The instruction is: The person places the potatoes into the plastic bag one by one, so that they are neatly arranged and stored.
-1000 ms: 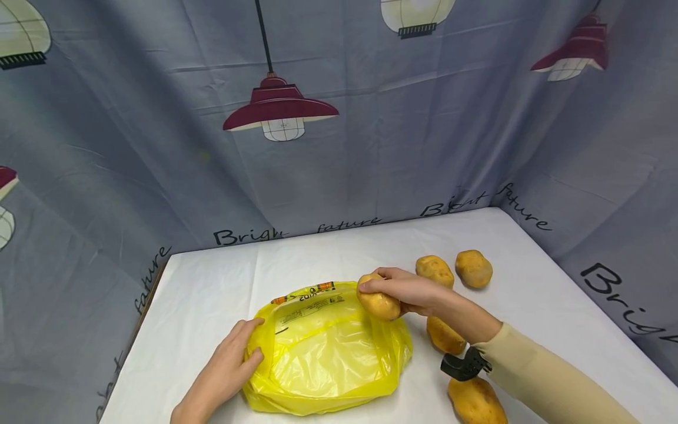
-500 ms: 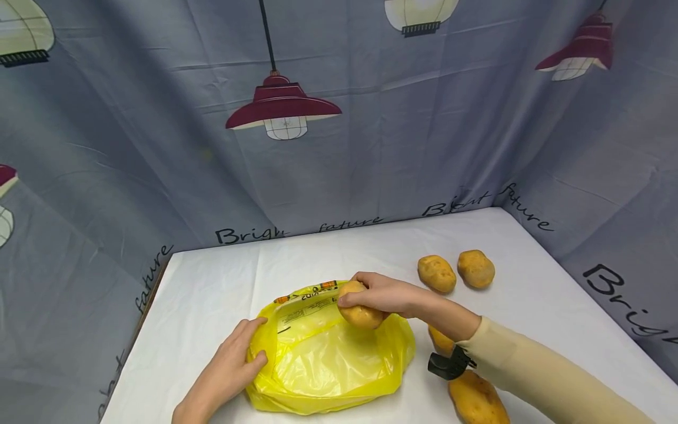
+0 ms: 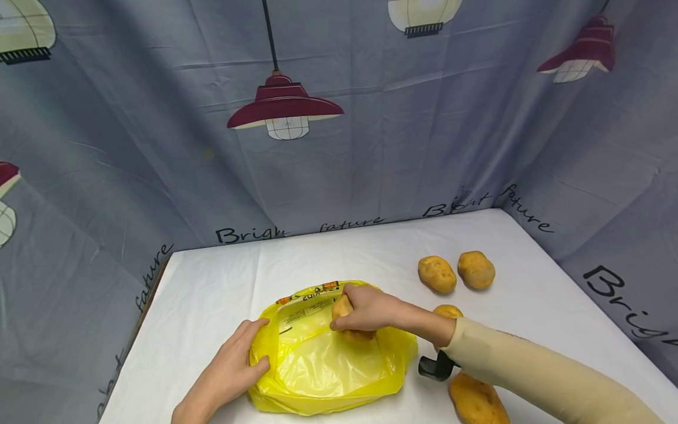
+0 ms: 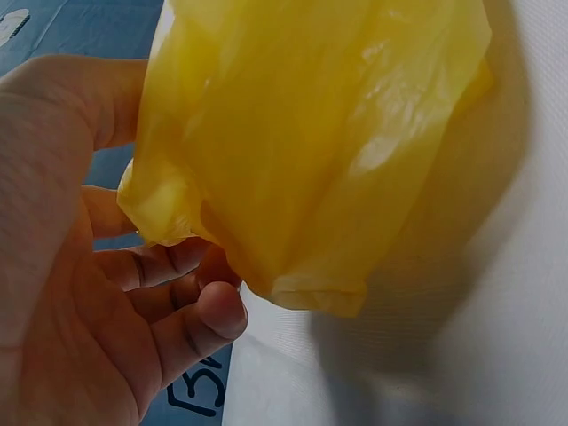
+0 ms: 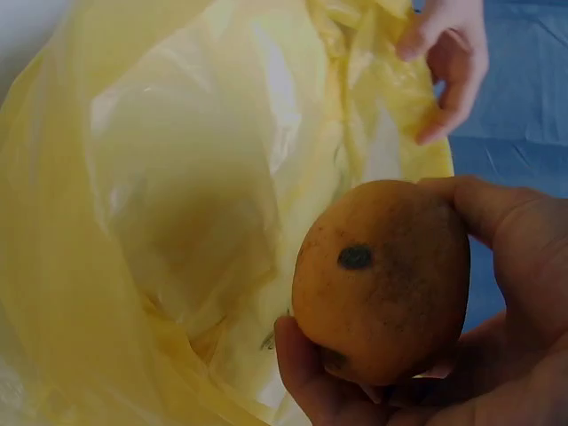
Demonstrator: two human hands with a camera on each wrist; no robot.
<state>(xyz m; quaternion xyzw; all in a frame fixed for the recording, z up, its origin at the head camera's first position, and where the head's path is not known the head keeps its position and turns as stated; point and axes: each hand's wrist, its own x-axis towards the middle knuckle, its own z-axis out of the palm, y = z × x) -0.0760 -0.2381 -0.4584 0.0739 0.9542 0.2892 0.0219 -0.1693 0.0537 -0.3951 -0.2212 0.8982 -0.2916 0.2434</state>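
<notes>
A yellow plastic bag (image 3: 328, 365) stands on the table with its mouth spread wide. At its left rim is my left hand (image 3: 225, 368), thumb and fingers around the plastic; the left wrist view shows fingers curled at the bag's edge (image 4: 293, 151). My right hand (image 3: 373, 309) grips a potato (image 3: 343, 307) inside the bag's mouth, near the back right. In the right wrist view, thumb and fingers hold that potato (image 5: 382, 280), dark spots on its skin, over the bag's inside (image 5: 186, 177).
Two potatoes (image 3: 436, 274) (image 3: 476, 270) lie at the back right of the white table (image 3: 212, 282). Another potato (image 3: 448, 311) is partly behind the right forearm, and a larger potato (image 3: 478, 400) lies near the front edge. A grey-blue printed curtain (image 3: 328, 176) surrounds the table.
My right hand has carried the potato leftward from the bag's right rim and down into its mouth. My left hand has stayed at the left rim.
</notes>
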